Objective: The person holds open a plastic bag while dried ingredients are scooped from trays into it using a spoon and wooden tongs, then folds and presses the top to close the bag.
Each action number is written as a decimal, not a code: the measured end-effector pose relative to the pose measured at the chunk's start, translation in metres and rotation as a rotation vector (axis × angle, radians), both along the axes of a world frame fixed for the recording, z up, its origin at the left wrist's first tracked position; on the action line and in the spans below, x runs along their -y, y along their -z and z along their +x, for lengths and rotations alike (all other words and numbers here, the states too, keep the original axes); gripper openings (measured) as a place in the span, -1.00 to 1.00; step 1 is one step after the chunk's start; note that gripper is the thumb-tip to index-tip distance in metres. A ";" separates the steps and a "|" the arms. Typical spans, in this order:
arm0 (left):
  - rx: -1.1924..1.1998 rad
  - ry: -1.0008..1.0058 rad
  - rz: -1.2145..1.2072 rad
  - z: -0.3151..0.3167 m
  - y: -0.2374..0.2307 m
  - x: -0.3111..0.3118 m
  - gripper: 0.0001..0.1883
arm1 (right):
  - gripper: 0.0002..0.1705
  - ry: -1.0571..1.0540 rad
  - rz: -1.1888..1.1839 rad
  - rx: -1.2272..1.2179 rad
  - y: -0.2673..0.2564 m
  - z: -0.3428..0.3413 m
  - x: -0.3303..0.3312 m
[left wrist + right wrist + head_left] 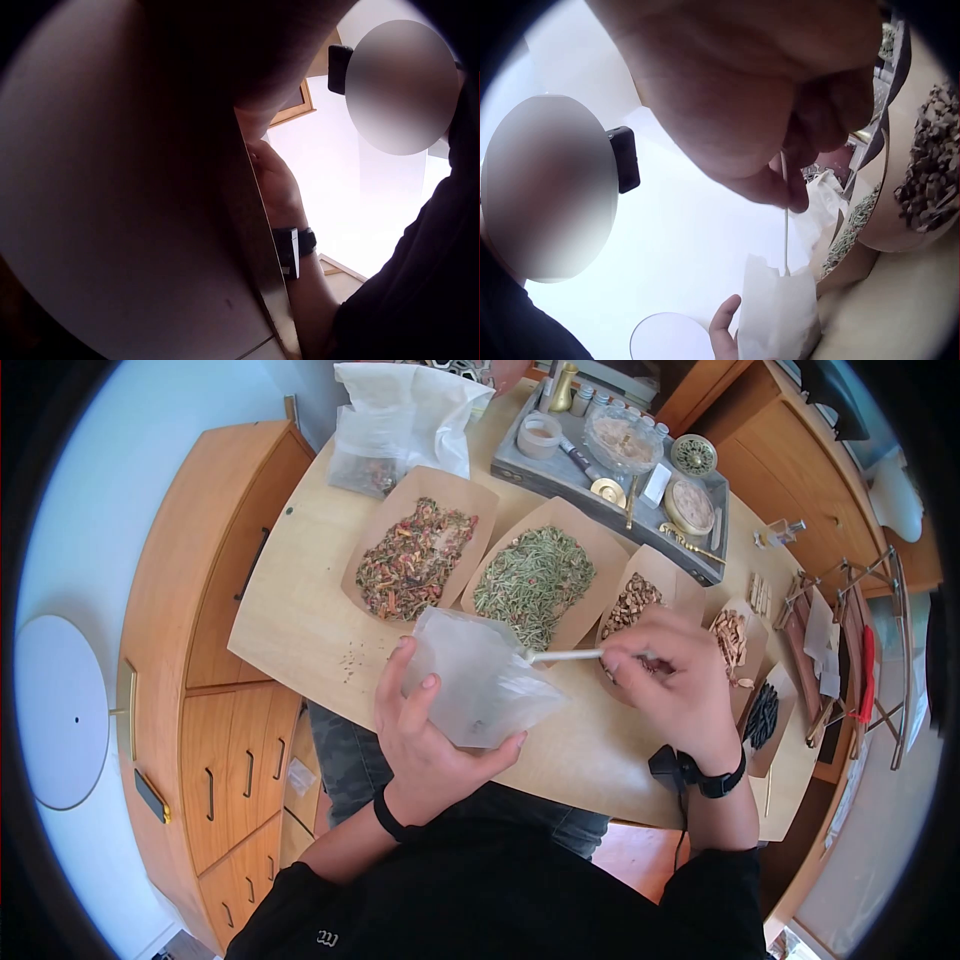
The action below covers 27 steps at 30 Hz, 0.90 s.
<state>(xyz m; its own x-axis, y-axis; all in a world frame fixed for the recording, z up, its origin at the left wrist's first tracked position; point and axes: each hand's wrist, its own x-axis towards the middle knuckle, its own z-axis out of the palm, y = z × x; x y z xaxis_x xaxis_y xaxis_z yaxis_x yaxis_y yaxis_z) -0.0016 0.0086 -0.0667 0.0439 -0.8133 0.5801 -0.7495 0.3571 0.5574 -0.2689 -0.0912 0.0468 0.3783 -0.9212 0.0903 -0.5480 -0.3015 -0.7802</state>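
Note:
My left hand [420,750] holds a translucent whitish bag [470,675] over the table's front edge, thumb low at one side and fingers behind. A small dark patch shows through the bag's lower part. With thumb and fingertips, my right hand [685,680] pinches a slender white stick-like tool [570,655]. Its tip meets the bag's open mouth; in the right wrist view the stick [786,244] points down into the bag [772,307]. Whether that end is a spoon I cannot tell. The left wrist view is mostly dark, with the bag out of sight.
Paper trays hold mixed red-brown herbs [415,560], green needle-like herbs [535,580], brown chunks [632,600], pale wood chips [730,640] and dark sticks [762,715]. Behind stands a grey tray [540,475] of jars and brass pieces. A white bag [420,420] lies back left.

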 end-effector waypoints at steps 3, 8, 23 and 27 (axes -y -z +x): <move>0.001 -0.002 -0.004 -0.001 0.001 0.000 0.30 | -0.89 -0.039 -0.090 -0.010 0.000 -0.001 0.002; -0.002 -0.008 -0.014 0.000 0.000 0.000 0.29 | -0.89 0.185 -0.263 -0.227 0.013 -0.010 0.018; -0.008 0.035 0.051 0.001 -0.001 -0.001 0.38 | -0.85 0.147 0.026 0.099 0.026 -0.002 0.012; 0.001 0.005 -0.008 0.001 0.001 0.001 0.31 | -0.87 -0.001 0.048 0.029 -0.002 -0.006 0.004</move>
<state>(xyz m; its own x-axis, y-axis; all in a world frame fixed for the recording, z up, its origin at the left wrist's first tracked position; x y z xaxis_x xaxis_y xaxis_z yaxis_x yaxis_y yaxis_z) -0.0008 0.0076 -0.0680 0.0390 -0.8089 0.5866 -0.7482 0.3655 0.5537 -0.2745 -0.0951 0.0487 0.3769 -0.9245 0.0572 -0.5244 -0.2639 -0.8096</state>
